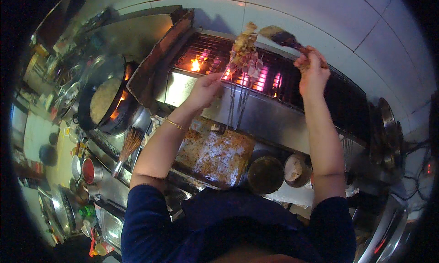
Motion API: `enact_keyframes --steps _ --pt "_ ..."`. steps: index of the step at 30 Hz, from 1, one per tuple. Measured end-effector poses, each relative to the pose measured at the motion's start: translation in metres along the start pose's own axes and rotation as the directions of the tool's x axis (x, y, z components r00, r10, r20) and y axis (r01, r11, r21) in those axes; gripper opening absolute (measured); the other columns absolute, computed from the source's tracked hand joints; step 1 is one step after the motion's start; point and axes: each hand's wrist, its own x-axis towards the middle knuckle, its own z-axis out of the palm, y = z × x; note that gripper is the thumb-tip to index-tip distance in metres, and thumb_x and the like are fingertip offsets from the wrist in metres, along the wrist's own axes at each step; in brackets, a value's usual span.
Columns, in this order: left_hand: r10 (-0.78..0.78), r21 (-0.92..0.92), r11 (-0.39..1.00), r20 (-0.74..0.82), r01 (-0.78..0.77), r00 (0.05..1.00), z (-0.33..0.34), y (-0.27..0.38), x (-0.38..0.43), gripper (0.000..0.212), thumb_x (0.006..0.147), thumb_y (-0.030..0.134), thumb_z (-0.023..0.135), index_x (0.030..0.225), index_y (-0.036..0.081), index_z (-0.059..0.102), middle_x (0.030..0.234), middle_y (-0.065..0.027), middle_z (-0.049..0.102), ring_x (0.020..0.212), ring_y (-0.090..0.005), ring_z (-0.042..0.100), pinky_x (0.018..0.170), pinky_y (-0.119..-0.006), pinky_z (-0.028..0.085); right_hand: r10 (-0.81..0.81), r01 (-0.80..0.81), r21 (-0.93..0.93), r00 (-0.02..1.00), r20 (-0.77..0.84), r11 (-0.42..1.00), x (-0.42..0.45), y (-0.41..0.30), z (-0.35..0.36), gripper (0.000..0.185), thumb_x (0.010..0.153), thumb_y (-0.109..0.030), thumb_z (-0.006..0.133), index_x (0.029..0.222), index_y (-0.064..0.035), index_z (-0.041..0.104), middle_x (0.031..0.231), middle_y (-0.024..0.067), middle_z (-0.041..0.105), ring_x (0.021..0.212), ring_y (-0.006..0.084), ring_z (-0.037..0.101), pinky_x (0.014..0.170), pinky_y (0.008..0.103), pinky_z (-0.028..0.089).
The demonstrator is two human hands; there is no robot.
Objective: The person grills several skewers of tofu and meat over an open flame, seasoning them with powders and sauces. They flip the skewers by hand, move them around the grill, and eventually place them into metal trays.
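My left hand (205, 91) pinches the thin end of a skewer whose browned food pieces (244, 43) rise over the lit grill (212, 47). Several more skewers with pale meat pieces (253, 66) lie across the grate, their metal shafts (236, 107) sticking out over the steel front edge. My right hand (312, 65) grips the handle of a broad, dark brush (279, 36), held above the back of the grill. The brush head points left, close to the raised food. Whether it touches the food, I cannot tell.
Flames and glowing heat show under the grate. At left a wok (103, 98) with pale contents sits over fire, near a bamboo wok brush (129, 144). A stained metal tray (216, 153), a dark round pot (265, 174) and a bowl (296, 170) stand between me and the grill.
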Motion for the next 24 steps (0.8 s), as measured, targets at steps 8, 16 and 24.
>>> enact_keyframes --steps 8,16,24 --pt "-0.493 -0.462 0.664 0.320 0.588 0.809 0.016 -0.024 -0.009 0.020 0.093 0.018 0.043 0.106 0.017 0.057 0.058 0.0072 0.042 0.038 -0.0038 0.031 0.032 -0.019 0.022 0.204 -0.187 -0.177 0.976 0.081 0.966 -0.015 0.067 0.012 0.015 0.083 -0.010 0.056 0.094 0.0002 0.060 0.076 0.0082 0.061 0.061 0.0137 0.058 0.055 0.0277 0.051" --pt "-0.486 -0.429 0.685 0.334 0.589 0.808 0.016 -0.030 -0.013 0.017 0.093 0.018 0.045 0.103 0.014 0.058 0.060 0.0056 0.044 0.040 -0.0044 0.033 0.032 -0.019 0.023 0.219 -0.220 -0.090 0.975 -0.029 0.971 0.008 0.080 0.022 0.017 0.083 -0.012 0.056 0.095 0.0006 0.060 0.076 0.0080 0.061 0.060 0.0138 0.058 0.054 0.0282 0.051" --pt "-0.445 -0.393 0.736 0.331 0.551 0.832 0.031 -0.019 -0.007 0.017 0.090 0.017 0.046 0.102 0.009 0.057 0.058 0.0039 0.045 0.041 -0.0058 0.034 0.034 -0.020 0.025 0.190 -0.144 -0.285 0.972 0.138 0.947 -0.021 0.060 -0.039 0.014 0.084 -0.008 0.055 0.094 0.0009 0.061 0.074 0.0084 0.061 0.058 0.0143 0.058 0.053 0.0292 0.051"
